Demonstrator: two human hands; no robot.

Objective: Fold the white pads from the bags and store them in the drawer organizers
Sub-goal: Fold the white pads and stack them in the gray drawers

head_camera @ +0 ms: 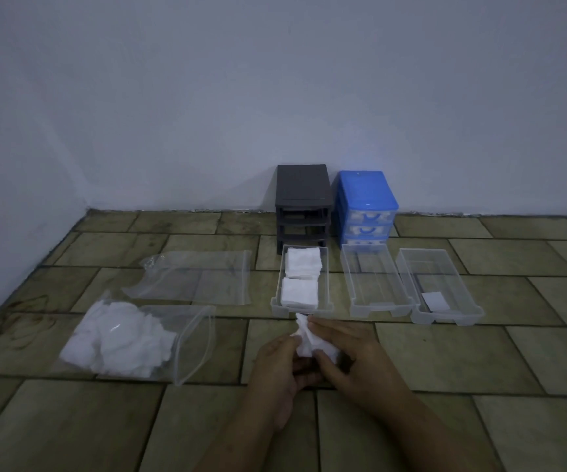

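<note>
A crumpled white pad (309, 343) is held low over the tiled floor between both hands. My left hand (277, 373) pinches its left side and my right hand (350, 356) grips its right side. Just beyond them a clear drawer (277, 294) holds two stacks of folded white pads (300, 279). To the left, a clear zip bag (186, 342) lies open with several loose white pads (118, 342) inside.
An empty clear bag (200, 277) lies behind the full one. Two more clear drawers (377, 281) (440, 284) sit to the right, the far one with a small card inside. A dark grey organizer frame (303, 199) and a blue organizer (367, 202) stand against the wall.
</note>
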